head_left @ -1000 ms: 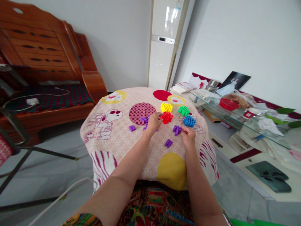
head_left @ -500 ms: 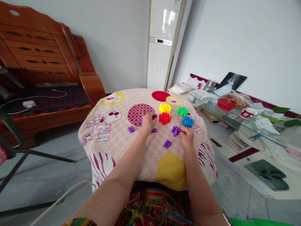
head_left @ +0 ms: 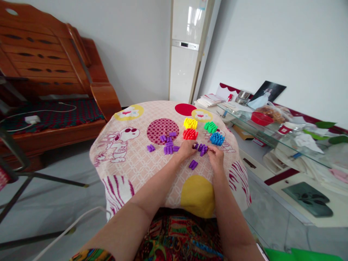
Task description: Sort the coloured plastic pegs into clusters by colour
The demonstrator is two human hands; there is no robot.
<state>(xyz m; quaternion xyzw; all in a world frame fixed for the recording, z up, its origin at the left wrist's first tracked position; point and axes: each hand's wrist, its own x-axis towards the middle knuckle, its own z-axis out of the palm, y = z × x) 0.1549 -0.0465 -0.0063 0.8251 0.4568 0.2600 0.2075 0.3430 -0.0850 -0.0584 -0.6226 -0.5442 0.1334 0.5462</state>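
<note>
On the cloth-covered round table (head_left: 152,174), my left hand (head_left: 187,149) pinches a small purple peg-like piece (head_left: 195,146) beside a standing purple cluster (head_left: 202,149). My right hand (head_left: 216,155) is closed at the right side of that cluster, its fingertips against it. A purple pair (head_left: 193,165) lies just in front of the hands. Several loose purple pieces (head_left: 168,149) are heaped to the left, with another purple pair (head_left: 150,148) beside them. Behind my hands stand red (head_left: 190,134), yellow (head_left: 190,123), green (head_left: 210,127) and blue (head_left: 217,139) clusters of similar pieces.
A wooden bench (head_left: 49,69) with a white charger and cable stands at the left. To the right, a glass-topped stand (head_left: 288,141) carries a red bowl (head_left: 261,118), a paper cup, papers and a photo. A tall white cabinet-like appliance (head_left: 181,76) rises behind the table.
My left hand has moved right, from the loose purple heap to the purple cluster, bringing a purple piece along. My right hand stays almost in place at the cluster.
</note>
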